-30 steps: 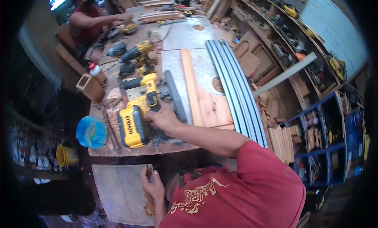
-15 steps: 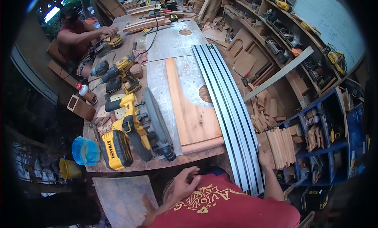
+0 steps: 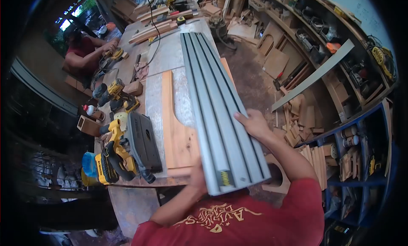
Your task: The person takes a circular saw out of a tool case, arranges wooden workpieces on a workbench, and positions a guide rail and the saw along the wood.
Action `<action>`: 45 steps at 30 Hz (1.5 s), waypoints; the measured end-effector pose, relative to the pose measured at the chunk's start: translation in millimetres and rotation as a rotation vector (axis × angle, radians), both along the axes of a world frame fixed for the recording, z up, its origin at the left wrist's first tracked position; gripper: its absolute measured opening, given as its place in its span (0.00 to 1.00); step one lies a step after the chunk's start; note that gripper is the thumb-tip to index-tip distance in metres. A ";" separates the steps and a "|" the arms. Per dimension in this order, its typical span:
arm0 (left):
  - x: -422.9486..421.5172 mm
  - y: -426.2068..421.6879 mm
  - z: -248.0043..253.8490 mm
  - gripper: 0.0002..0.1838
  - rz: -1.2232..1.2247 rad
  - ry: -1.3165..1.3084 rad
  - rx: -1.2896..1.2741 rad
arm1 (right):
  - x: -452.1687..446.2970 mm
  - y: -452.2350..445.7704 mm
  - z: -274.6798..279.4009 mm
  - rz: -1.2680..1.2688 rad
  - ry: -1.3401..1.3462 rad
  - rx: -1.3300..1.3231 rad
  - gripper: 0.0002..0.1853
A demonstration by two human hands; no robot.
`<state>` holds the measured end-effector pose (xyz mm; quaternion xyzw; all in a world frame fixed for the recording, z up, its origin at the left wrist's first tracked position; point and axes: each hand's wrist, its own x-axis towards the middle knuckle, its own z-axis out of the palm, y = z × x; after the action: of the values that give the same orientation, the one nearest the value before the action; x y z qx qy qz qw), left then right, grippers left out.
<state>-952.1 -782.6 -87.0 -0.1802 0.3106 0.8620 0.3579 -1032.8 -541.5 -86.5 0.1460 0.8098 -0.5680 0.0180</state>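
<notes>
A long silver track-saw guide rail (image 3: 221,118) with dark strips is tilted up over the workbench, its near end raised close to my chest. My right hand (image 3: 255,123) grips its right edge, thumb on top and fingers underneath. At the near left edge, my left hand (image 3: 197,176) is closed on the rail; its fingers are partly hidden and blurred. Beneath the rail, partly covered, lies a wooden panel (image 3: 180,146) with a curved cutout. Left of the panel, a yellow and black cordless track saw (image 3: 123,150) rests on the bench.
Cordless drills (image 3: 117,95), a glue bottle (image 3: 93,112) and a wooden box (image 3: 88,125) stand along the bench's left side. Across it, a co-worker (image 3: 85,54) holds a yellow sander (image 3: 114,55). Shelves (image 3: 297,29), a leaning strip (image 3: 314,76) and offcuts (image 3: 297,118) are at right.
The rail has been lifted and shifted left, off its place along the panel's right side. My left hand has moved from in front of my shirt to the rail; my right hand is further up it.
</notes>
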 end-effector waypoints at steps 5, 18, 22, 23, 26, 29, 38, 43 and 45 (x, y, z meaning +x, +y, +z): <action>-10.7 -61.2 -9.8 0.34 0.285 0.697 -0.483 | -24.1 -6.2 -14.8 0.249 0.027 -0.322 0.23; -34.0 -70.8 123.5 0.53 0.292 0.744 0.366 | 71.0 -94.2 -119.9 0.748 0.698 0.993 0.31; -32.2 -84.8 114.3 0.48 0.251 0.722 0.375 | 77.0 -62.5 -123.6 0.820 0.696 0.825 0.29; -32.6 -90.6 110.3 0.46 0.210 0.724 0.410 | 81.8 -51.9 -128.9 0.832 0.722 0.814 0.28; -30.8 -99.1 107.4 0.40 0.153 0.701 0.481 | 88.4 1.8 -126.2 0.618 0.701 0.879 0.25; -27.1 -120.7 91.6 0.44 0.327 0.522 0.385 | 103.2 60.7 -136.1 0.047 0.336 0.693 0.25; -19.5 -132.1 78.3 0.42 0.382 0.569 0.403 | 14.9 3.9 -209.5 -0.601 0.202 -1.084 0.31; -17.0 -132.9 82.6 0.33 0.453 0.660 0.192 | 51.7 67.3 -202.2 -0.671 0.318 -1.236 0.31; -16.9 -130.7 79.2 0.30 0.535 0.647 0.072 | 101.5 122.7 -181.7 -0.672 0.263 -1.181 0.32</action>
<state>-969.0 -913.3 -7.8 0.0382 0.3191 0.9469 0.0116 -931.3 -418.8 -268.2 0.2847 0.2710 -0.9016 -0.1809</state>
